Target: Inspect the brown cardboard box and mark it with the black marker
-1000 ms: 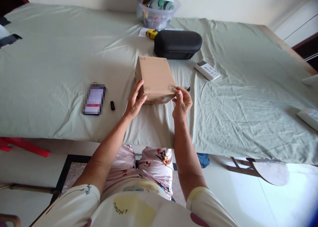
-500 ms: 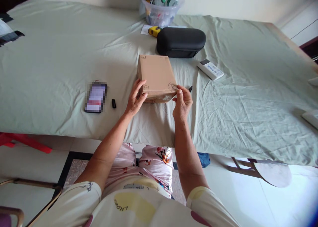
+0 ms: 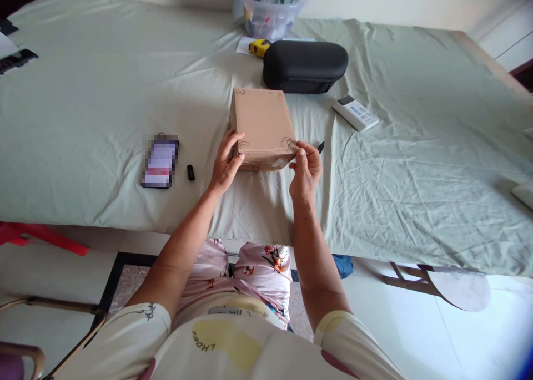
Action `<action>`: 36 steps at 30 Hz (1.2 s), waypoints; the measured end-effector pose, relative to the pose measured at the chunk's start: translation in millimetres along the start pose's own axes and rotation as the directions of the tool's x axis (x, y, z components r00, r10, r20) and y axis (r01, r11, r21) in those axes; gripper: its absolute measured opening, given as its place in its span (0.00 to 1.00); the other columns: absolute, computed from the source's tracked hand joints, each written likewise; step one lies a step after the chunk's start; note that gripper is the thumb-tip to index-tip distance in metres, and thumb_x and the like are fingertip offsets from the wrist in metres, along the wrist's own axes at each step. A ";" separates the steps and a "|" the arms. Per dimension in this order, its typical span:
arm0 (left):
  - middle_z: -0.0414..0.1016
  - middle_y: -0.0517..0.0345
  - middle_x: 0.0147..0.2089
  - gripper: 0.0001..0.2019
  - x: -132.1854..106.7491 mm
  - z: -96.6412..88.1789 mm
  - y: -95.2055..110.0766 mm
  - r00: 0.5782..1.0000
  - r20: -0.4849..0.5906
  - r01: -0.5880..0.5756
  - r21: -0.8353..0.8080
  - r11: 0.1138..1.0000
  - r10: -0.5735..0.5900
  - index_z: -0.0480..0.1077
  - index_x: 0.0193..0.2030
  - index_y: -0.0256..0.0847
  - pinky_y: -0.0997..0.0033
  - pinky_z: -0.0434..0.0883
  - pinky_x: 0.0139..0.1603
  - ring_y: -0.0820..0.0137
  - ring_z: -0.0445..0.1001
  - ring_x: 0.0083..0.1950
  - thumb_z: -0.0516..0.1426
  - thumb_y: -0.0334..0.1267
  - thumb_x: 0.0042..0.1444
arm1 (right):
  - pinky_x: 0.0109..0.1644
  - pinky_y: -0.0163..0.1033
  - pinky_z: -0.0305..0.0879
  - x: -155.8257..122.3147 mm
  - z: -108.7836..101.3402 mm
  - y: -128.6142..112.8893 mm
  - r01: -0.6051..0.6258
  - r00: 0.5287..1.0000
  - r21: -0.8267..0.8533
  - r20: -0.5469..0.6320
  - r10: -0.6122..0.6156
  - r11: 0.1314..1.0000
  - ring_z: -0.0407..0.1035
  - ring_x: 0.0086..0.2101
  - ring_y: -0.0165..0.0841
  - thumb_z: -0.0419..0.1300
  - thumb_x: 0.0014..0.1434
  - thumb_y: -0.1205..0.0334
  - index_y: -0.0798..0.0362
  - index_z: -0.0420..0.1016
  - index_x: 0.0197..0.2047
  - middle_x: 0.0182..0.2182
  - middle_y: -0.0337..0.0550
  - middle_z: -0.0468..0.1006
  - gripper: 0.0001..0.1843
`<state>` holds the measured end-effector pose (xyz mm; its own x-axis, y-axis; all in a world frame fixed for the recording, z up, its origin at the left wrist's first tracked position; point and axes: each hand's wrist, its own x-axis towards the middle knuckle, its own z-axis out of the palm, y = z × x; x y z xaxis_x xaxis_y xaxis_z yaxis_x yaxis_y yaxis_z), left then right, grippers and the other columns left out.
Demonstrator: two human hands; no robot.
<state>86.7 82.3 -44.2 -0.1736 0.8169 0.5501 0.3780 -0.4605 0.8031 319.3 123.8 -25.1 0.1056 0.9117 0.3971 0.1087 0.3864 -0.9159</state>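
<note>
A brown cardboard box (image 3: 261, 122) lies on the pale green sheet (image 3: 104, 91) near its front edge. My left hand (image 3: 225, 165) grips the box's near left corner, fingers wrapped on its side. My right hand (image 3: 306, 170) is closed in a pinch at the box's near right corner, holding a black pen (image 3: 320, 146) whose tip shows just behind the fingers. Small pen marks show on the box's near corners.
A phone (image 3: 160, 161) and a small black cap (image 3: 190, 172) lie left of the box. Behind it sit a black oval case (image 3: 305, 66), a yellow tape measure (image 3: 259, 47), a clear plastic tub (image 3: 272, 11) and a white remote (image 3: 355, 112).
Both hands stay at the box's near corners; the view has drifted slightly, and the box looks unmoved on the sheet.
</note>
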 end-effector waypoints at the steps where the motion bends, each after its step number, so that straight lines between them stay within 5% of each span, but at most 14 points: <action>1: 0.70 0.53 0.79 0.34 0.2 0.2 0.5 1.000 -0.004 -0.008 0.004 1.000 0.008 0.69 0.73 0.57 0.45 0.60 0.86 0.52 0.63 0.84 0.52 0.72 0.70 | 0.37 0.37 0.72 -0.1 0.6 -1.2 -0.006 1.000 0.004 -0.004 0.006 1.000 0.73 0.37 0.31 0.57 0.72 0.33 0.45 0.80 0.57 0.43 0.43 0.81 0.27; 5: 0.75 0.51 0.74 0.30 2.1 0.0 0.3 0.999 -0.031 -0.043 0.014 0.999 0.043 0.70 0.72 0.55 0.46 0.60 0.86 0.54 0.65 0.83 0.51 0.67 0.73 | 0.46 0.43 0.77 6.0 -6.9 -1.1 -0.001 0.998 -0.051 -0.065 -0.002 0.999 0.76 0.41 0.34 0.55 0.74 0.37 0.47 0.82 0.53 0.42 0.44 0.81 0.25; 8: 0.76 0.51 0.73 0.29 2.5 -0.8 -1.0 0.997 -0.051 -0.053 0.017 0.998 0.054 0.70 0.71 0.55 0.47 0.62 0.85 0.55 0.67 0.82 0.51 0.66 0.74 | 0.61 0.55 0.75 17.3 -25.6 10.4 0.014 0.973 -0.293 -0.218 -0.081 0.956 0.76 0.48 0.40 0.58 0.72 0.46 0.49 0.83 0.50 0.45 0.47 0.80 0.18; 11: 0.76 0.51 0.73 0.30 1.6 -1.5 -2.0 0.997 -0.058 -0.050 0.042 0.998 0.052 0.70 0.71 0.55 0.47 0.63 0.85 0.54 0.66 0.82 0.50 0.68 0.73 | 0.70 0.66 0.67 25.7 -42.7 25.2 -0.099 0.963 -0.519 -0.264 -0.049 0.849 0.72 0.54 0.46 0.62 0.65 0.58 0.49 0.85 0.50 0.48 0.50 0.78 0.14; 15: 0.75 0.51 0.74 0.30 0.0 0.0 -4.8 0.996 -0.072 -0.047 0.042 0.998 0.049 0.71 0.70 0.54 0.48 0.64 0.84 0.55 0.67 0.82 0.50 0.68 0.73 | 0.69 0.73 0.63 24.6 -46.7 29.5 -0.261 0.963 -0.682 -0.229 0.140 0.683 0.67 0.57 0.51 0.65 0.58 0.62 0.48 0.87 0.49 0.54 0.55 0.77 0.17; 21: 0.75 0.52 0.74 0.25 2.9 5.7 -21.8 0.980 -0.140 -0.137 0.022 0.990 0.139 0.69 0.71 0.55 0.53 0.65 0.82 0.58 0.68 0.81 0.51 0.62 0.76 | 0.64 0.65 0.65 19.0 -40.7 14.0 -0.287 0.951 -0.820 -0.182 0.249 0.495 0.70 0.52 0.48 0.59 0.62 0.61 0.46 0.89 0.52 0.48 0.53 0.79 0.20; 26: 0.71 0.53 0.76 0.27 6.5 9.2 -33.2 0.980 -0.089 -0.175 0.010 0.984 0.176 0.68 0.73 0.57 0.55 0.61 0.83 0.58 0.65 0.82 0.54 0.63 0.75 | 0.60 0.56 0.69 23.6 -39.9 17.7 -0.254 0.967 -0.712 -0.189 0.170 0.654 0.72 0.46 0.42 0.55 0.62 0.61 0.49 0.87 0.51 0.37 0.45 0.77 0.21; 30: 0.68 0.50 0.78 0.31 7.3 11.0 -34.9 0.979 -0.076 -0.187 0.009 0.982 0.187 0.67 0.74 0.56 0.52 0.63 0.83 0.56 0.66 0.81 0.55 0.67 0.72 | 0.56 0.51 0.73 27.5 -36.6 26.6 -0.148 0.970 -0.526 -0.242 0.020 0.837 0.71 0.40 0.37 0.64 0.59 0.53 0.52 0.79 0.56 0.38 0.40 0.73 0.22; 36: 0.68 0.53 0.78 0.28 9.5 10.5 -36.4 0.978 -0.042 -0.204 -0.026 0.979 0.203 0.65 0.75 0.59 0.51 0.62 0.84 0.56 0.65 0.82 0.54 0.63 0.74 | 0.50 0.51 0.74 23.9 -33.5 21.4 0.060 0.904 -0.378 -0.373 -0.211 0.924 0.69 0.39 0.36 0.58 0.70 0.39 0.46 0.69 0.51 0.40 0.41 0.66 0.20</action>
<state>80.8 110.4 -70.6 -0.1315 0.6907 0.7110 0.3814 -0.6268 0.6794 357.2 149.1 -33.3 0.4408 0.6902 0.5738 0.4800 0.3589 -0.8005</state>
